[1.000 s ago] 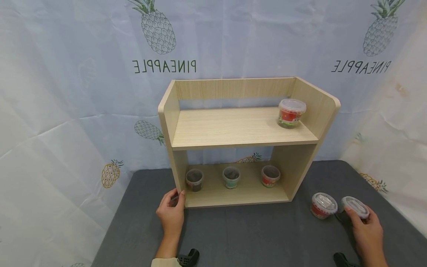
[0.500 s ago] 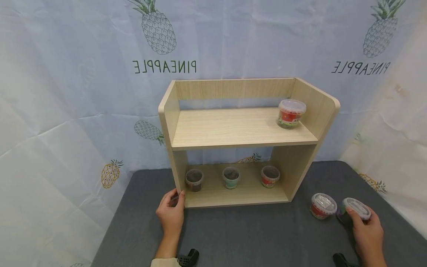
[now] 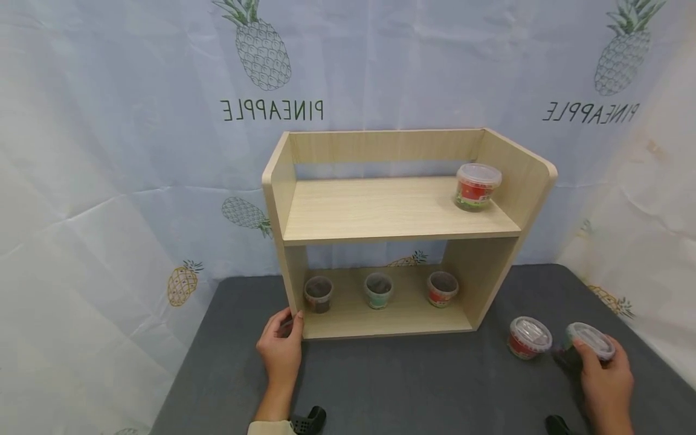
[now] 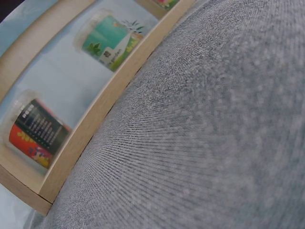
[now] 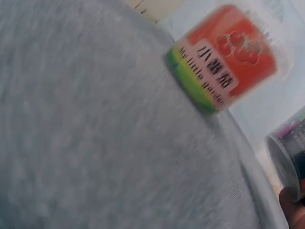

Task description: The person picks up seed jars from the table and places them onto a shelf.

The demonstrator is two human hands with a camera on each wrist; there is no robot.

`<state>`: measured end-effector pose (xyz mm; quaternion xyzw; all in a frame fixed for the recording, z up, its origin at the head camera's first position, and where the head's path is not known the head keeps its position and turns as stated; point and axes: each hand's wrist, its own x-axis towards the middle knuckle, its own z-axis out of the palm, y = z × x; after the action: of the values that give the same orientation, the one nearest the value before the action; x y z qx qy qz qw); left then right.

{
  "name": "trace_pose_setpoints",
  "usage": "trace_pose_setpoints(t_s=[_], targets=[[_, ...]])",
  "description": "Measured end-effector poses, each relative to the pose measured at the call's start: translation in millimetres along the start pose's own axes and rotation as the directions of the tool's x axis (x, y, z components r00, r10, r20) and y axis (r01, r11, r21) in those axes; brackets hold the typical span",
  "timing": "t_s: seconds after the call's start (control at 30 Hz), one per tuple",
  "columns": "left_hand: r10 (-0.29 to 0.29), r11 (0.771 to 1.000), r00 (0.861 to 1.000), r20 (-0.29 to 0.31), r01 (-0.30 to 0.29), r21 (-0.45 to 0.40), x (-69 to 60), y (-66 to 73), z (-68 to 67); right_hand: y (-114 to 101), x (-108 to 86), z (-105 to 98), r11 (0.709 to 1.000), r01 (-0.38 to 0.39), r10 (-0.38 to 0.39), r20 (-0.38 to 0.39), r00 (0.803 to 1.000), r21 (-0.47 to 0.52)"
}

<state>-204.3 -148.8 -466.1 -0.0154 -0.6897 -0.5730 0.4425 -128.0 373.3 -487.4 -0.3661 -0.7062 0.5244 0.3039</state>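
My left hand [image 3: 280, 350] grips the lower left side panel of a two-tier wooden shelf [image 3: 402, 208], thumb at its front edge. Far to the right, my right hand [image 3: 606, 374] holds a lidded plastic cup [image 3: 589, 340] between thumb and fingers. In the right wrist view this cup [image 5: 293, 155] shows a dark label and appears tilted, above the table. Just left of it stands another lidded cup [image 3: 529, 337], whose red label carries a tomato picture [image 5: 224, 57]. No part of my left hand shows in the left wrist view.
Dark [image 3: 318, 294], green [image 3: 377, 290] and red-labelled [image 3: 441, 289] cups line the shelf's lower tier. A larger red-labelled tub [image 3: 476, 186] stands at the upper tier's right end. Grey cloth [image 3: 391, 380] covers the table; a pineapple-print curtain [image 3: 402, 60] hangs behind.
My right hand has shifted slightly to the right with its cup, widening the gap from the red-labelled cup. My left hand stays on the shelf panel.
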Motion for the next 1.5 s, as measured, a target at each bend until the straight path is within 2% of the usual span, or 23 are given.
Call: trace_pose_setpoints(t_s=[0.17, 0.3, 0.37, 0.43, 0.5, 0.63, 0.67, 0.77, 0.8, 0.83, 0.87, 0.9, 1.0, 1.03, 1.1, 1.17, 1.23, 1.27, 1.37, 1.47, 1.5], targets=[[-0.004, 1.0, 1.0, -0.002, 0.004, -0.012, -0.6, 0.5, 1.2, -13.4, -4.3, -4.0, 1.0, 0.005, -0.005, -0.022, 1.0, -0.012], [0.002, 1.0, 1.0, -0.004, -0.002, -0.01, -0.2, 1.9, 1.4, -35.8, -12.3, -4.7, 0.998, 0.064, -0.064, -0.03, 0.997, 0.001], [0.002, 1.0, 1.0, -0.005, -0.002, -0.01, 0.2, 2.9, 1.1, -50.4, -17.2, -3.3, 0.991, 0.127, -0.125, -0.043, 0.991, 0.043], [0.004, 1.0, 1.0, -0.006, -0.004, -0.013, 0.5, 2.7, 1.0, -66.6, -22.4, -0.7, 0.971, 0.212, -0.206, -0.061, 0.977, 0.114], [0.009, 1.0, 1.0, -0.009, -0.009, -0.013, 0.7, 1.1, 1.0, -84.2, -28.3, 1.2, 0.947, 0.289, -0.283, -0.063, 0.957, 0.141], [0.012, 1.0, 1.0, -0.017, -0.013, -0.017, -0.2, -12.6, 3.0, -122.6, -42.2, 3.8, 0.884, 0.424, -0.42, -0.061, 0.905, 0.195], [0.012, 1.0, 1.0, -0.019, -0.012, -0.017, -0.6, -17.0, 3.5, -131.9, -46.0, 4.4, 0.863, 0.462, -0.459, -0.063, 0.886, 0.204], [0.002, 1.0, 1.0, -0.018, -0.002, -0.02, -2.1, -29.8, 4.5, -159.9, -57.5, 7.1, 0.768, 0.55, -0.559, -0.074, 0.826, 0.328], [0.004, 1.0, 1.0, -0.018, -0.004, -0.022, -2.6, -32.7, 4.5, -168.3, -60.9, 8.5, 0.72, 0.573, -0.594, -0.08, 0.801, 0.39], [0.007, 1.0, 1.0, -0.017, -0.008, -0.024, -2.9, -34.8, 4.4, -176.4, -64.6, 9.6, 0.687, 0.598, -0.627, -0.08, 0.775, 0.413], [0.012, 1.0, 1.0, -0.016, -0.012, -0.026, -3.1, -36.0, 4.3, -184.7, -68.1, 11.2, 0.655, 0.614, -0.654, -0.078, 0.753, 0.441], [0.016, 0.999, 1.0, -0.016, -0.016, -0.029, -3.4, -37.1, 4.2, -192.5, -71.3, 12.9, 0.624, 0.603, -0.666, -0.064, 0.743, 0.497], [0.026, 0.999, 1.0, -0.016, -0.026, -0.043, -3.6, -37.8, 3.8, -213.7, -80.1, 19.4, 0.573, 0.561, -0.696, -0.008, 0.718, 0.598], [0.028, 0.999, 0.999, -0.016, -0.029, -0.044, -3.4, -37.6, 3.8, -220.4, -83.1, 22.0, 0.573, 0.547, -0.699, 0.015, 0.715, 0.611], [0.027, 0.999, 1.0, -0.013, -0.027, -0.046, -3.4, -37.1, 3.6, -233.0, -88.5, 28.9, 0.538, 0.496, -0.709, 0.046, 0.704, 0.681], [0.021, 0.999, 1.0, -0.013, -0.022, -0.046, -3.2, -35.7, 3.5, -245.6, -94.6, 36.5, 0.527, 0.501, -0.734, 0.071, 0.676, 0.686], [0.015, 0.999, 1.0, -0.015, -0.016, -0.045, -3.3, -35.0, 3.6, -258.4, -100.6, 44.9, 0.53, 0.517, -0.755, 0.096, 0.649, 0.672], [0.012, 0.999, 1.0, -0.016, -0.013, -0.042, -3.2, -34.7, 3.6, -264.3, -102.9, 49.9, 0.52, 0.525, -0.769, 0.102, 0.631, 0.674], [0.01, 1.0, 1.0, -0.02, -0.011, -0.024, -2.8, -34.2, 4.0, -280.4, -109.4, 64.9, 0.524, 0.588, -0.809, 0.145, 0.569, 0.616], [0.013, 1.0, 1.0, -0.017, -0.013, -0.003, -1.7, -27.1, 3.4, -292.7, -114.3, 81.4, 0.537, 0.606, -0.822, 0.203, 0.532, 0.587], [0.012, 1.0, 1.0, -0.014, -0.012, -0.005, -1.9, -27.5, 3.4, -296.7, -116.6, 86.4, 0.561, 0.61, -0.813, 0.235, 0.533, 0.559]])
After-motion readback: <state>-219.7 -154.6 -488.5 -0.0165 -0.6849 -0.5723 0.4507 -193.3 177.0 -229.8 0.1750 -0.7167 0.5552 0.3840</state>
